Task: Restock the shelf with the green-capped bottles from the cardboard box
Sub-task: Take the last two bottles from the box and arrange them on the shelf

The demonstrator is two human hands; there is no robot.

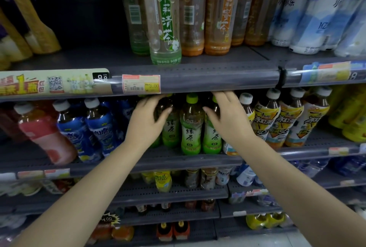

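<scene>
Green-capped green tea bottles stand in a group on the second shelf [178,159], under the price rail. My left hand [147,120] grips the upper part of the left bottle [168,128], fingers curled round its neck. My right hand [227,116] wraps round the right bottle [213,138], thumb in front, fingers behind. The middle bottle [191,126] stands free between my hands. The cardboard box is not in view.
Blue-labelled bottles [99,128] stand left of the green ones, yellow iced-tea bottles [277,120] to the right. A red-labelled bottle [43,134] leans at the far left. Tall jasmine tea bottles [164,19] fill the shelf above. Lower shelves hold more drinks.
</scene>
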